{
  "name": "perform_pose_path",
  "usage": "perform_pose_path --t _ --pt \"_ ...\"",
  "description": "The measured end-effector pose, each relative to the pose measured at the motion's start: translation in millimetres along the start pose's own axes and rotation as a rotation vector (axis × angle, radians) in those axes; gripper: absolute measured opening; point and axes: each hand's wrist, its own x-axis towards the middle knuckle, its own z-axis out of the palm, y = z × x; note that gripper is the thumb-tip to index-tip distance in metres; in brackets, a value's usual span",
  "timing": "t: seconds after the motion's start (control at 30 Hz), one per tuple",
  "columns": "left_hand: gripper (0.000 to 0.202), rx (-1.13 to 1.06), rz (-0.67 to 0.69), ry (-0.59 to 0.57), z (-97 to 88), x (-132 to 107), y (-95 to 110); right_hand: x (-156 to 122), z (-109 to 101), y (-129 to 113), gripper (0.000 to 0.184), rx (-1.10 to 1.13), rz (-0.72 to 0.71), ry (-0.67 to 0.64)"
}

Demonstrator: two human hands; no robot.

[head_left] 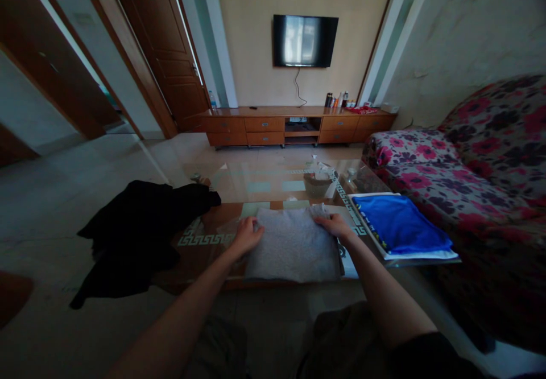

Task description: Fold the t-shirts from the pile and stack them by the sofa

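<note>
A folded grey garment (294, 245) lies on the glass coffee table (264, 188) in front of me. My left hand (246, 235) grips its left edge, fingers curled onto the cloth. At its upper right corner my right hand (336, 225) pinches the fabric. A black garment (136, 231) is draped over the table's left end and hangs off the side. To the right, a folded blue and white garment (401, 228) rests on the table's right end.
A small basket (318, 182) and jars stand at the table's far side. A floral sofa (478, 163) runs along the right. A wooden TV cabinet (298, 124) and a wall television (305, 40) are at the back. Tiled floor lies to the left.
</note>
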Motion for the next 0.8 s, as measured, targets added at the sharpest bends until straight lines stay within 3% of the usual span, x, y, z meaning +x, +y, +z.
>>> perform_pose_path --t 0.07,0.17,0.27,0.33,0.43,0.5,0.67,0.8 --pt "0.039 -0.056 -0.065 -0.008 0.9 3.8 -8.1 -9.1 0.9 -6.0 0.034 0.166 -0.08 -0.077" --pt "0.059 -0.215 -0.159 0.003 -2.5 3.2 -3.7 -30.5 -4.1 -19.7 0.045 0.446 -0.226 -0.252" --pt "0.076 -0.447 -0.215 -0.022 -9.6 0.0 8.0 -54.1 -15.8 -34.9 0.055 0.555 -0.272 -0.388" --pt "0.075 -0.626 -0.181 -0.094 -15.6 -2.7 14.2 -65.8 -24.2 -41.5 0.06 0.6 -0.267 -0.431" --pt "0.062 -0.879 -0.131 -0.273 -25.4 -6.9 19.2 -72.1 -33.0 -42.4 0.063 0.644 -0.245 -0.436" --pt "0.055 -0.961 -0.15 -0.327 -32.3 -9.5 21.5 -69.6 -36.1 -38.8 0.064 0.643 -0.222 -0.418" --pt "0.048 -0.941 -0.176 -0.267 -50.9 -15.9 33.1 -57.4 -41.9 -31.0 0.053 0.623 -0.245 -0.342" --pt "0.052 -0.938 -0.108 -0.263 -64.1 -20.4 43.7 -55.4 -49.4 -33.0 0.054 0.59 -0.307 -0.248"
